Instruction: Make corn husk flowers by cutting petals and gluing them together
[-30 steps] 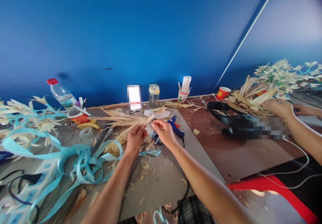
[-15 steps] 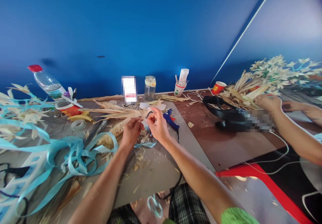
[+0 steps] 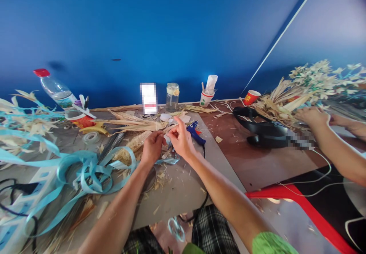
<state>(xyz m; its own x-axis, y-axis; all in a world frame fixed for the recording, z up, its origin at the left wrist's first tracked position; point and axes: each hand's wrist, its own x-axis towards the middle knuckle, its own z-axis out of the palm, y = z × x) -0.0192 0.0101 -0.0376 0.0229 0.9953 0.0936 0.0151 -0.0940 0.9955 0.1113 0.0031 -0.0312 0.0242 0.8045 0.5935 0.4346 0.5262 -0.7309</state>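
Observation:
Over the grey board my left hand (image 3: 153,146) is closed in a pinch, its fingertips close to those of my right hand. My right hand (image 3: 182,141) also pinches with thumb and fingers, the index finger raised. A small pale piece (image 3: 166,137) shows between the fingertips; its kind is unclear. Just behind lie dry corn husks (image 3: 134,125), and left of my left hand is a corn cob (image 3: 138,141). A blue glue gun (image 3: 195,133) lies right of my right hand. Light blue ribbon (image 3: 94,170) is heaped left of my left forearm.
A jar (image 3: 172,98), a paper cup (image 3: 206,98) and a red cup (image 3: 251,97) stand along the blue wall. At the left are a bottle (image 3: 57,90) and a tape roll (image 3: 91,137). A co-worker's hand (image 3: 313,116) is at the right, beyond a black headset (image 3: 265,132).
The view has shifted slightly. My hands stay together in nearly the same spot; my right index finger is now more extended, and the pale strip between my fingers shows less.

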